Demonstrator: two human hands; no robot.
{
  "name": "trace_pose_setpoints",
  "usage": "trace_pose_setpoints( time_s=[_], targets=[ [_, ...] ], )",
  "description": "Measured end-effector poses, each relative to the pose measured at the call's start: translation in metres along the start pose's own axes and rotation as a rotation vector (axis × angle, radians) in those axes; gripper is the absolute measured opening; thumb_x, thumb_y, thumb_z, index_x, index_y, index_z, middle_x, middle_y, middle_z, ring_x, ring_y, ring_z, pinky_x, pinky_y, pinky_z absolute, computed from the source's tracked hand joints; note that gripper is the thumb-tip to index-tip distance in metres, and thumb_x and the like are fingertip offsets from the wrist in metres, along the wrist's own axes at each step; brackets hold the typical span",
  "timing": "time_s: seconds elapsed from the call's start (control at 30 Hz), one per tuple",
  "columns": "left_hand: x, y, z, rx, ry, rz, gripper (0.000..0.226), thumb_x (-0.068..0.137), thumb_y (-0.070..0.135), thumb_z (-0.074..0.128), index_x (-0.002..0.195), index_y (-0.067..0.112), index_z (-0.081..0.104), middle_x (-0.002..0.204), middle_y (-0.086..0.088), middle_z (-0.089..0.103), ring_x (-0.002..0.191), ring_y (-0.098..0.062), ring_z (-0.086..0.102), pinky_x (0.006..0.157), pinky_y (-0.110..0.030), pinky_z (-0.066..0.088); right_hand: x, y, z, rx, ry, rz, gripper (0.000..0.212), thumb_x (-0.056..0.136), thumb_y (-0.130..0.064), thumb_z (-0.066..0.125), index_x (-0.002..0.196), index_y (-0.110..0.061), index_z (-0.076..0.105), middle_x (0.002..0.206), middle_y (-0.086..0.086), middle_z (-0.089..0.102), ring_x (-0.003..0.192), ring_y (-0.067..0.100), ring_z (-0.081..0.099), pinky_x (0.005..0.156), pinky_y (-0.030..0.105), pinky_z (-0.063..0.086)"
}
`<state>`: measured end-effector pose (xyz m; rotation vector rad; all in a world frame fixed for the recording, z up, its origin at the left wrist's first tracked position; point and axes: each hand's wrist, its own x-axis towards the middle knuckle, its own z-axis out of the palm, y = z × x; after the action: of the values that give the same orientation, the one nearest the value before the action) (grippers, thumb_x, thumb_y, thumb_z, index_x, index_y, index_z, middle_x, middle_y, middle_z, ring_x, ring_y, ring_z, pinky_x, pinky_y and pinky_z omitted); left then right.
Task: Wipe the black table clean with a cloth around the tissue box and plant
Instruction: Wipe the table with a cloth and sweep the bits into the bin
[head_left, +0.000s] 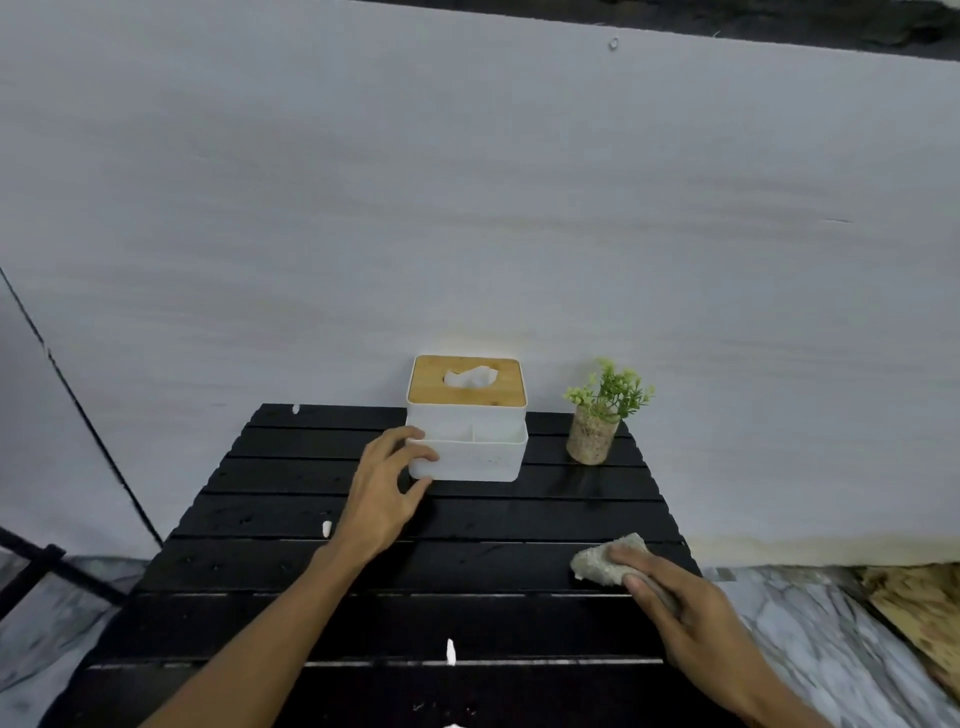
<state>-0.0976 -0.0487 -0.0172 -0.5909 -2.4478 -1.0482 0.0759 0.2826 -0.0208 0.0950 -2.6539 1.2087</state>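
Observation:
The black slatted table (493, 519) fills the lower middle of the head view. At its back stands a white tissue box (470, 457) with a wooden lid and a tissue poking out. My left hand (387, 493) curls around the box's front left corner, thumb below and fingers on the rim. To the right of the box is a small green plant (597, 421) in a speckled round pot. My right hand (691, 613) presses a grey cloth (605, 561) flat on the table near the right edge.
A pale wall rises straight behind the table. Marble-patterned floor (810, 639) shows on the right, with a wooden board (919, 613) lying on it. A black metal frame (47, 566) stands at the left. Small white chips mark the slats.

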Motion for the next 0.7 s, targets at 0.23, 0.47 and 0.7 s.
trace_pose_setpoints(
  time_s=[0.23, 0.47, 0.7],
  targets=[
    [0.005, -0.002, 0.012, -0.006, 0.084, -0.009, 0.014, 0.085, 0.004, 0.07, 0.089, 0.016, 0.074, 0.115, 0.002, 0.056, 0.104, -0.016, 0.053, 0.085, -0.034, 0.051, 0.017, -0.014, 0.006, 0.233, 0.19, 0.169, 0.027, 0.104, -0.039, 0.047, 0.115, -0.04, 0.071, 0.077, -0.001, 0.074, 0.047, 0.011, 0.048, 0.047, 0.025, 0.042],
    [0.006, -0.001, 0.003, -0.04, 0.146, 0.01, 0.018, 0.082, -0.002, 0.07, 0.084, 0.015, 0.075, 0.108, 0.001, 0.058, 0.098, -0.021, 0.057, 0.074, -0.043, 0.056, 0.055, 0.028, 0.042, -0.288, 0.078, 0.095, 0.038, 0.107, -0.039, 0.037, 0.139, -0.028, 0.055, 0.141, -0.006, 0.056, 0.139, 0.019, 0.045, 0.114, 0.041, 0.04],
    [0.013, 0.017, -0.046, -0.159, 0.208, -0.042, 0.014, 0.084, 0.003, 0.07, 0.084, 0.016, 0.076, 0.108, 0.006, 0.052, 0.096, -0.02, 0.062, 0.084, -0.034, 0.057, 0.076, -0.028, 0.074, -0.197, -0.026, -0.029, 0.027, 0.109, -0.032, 0.038, 0.128, -0.022, 0.054, 0.11, -0.007, 0.048, 0.1, 0.016, 0.054, 0.086, 0.033, 0.048]
  ],
)
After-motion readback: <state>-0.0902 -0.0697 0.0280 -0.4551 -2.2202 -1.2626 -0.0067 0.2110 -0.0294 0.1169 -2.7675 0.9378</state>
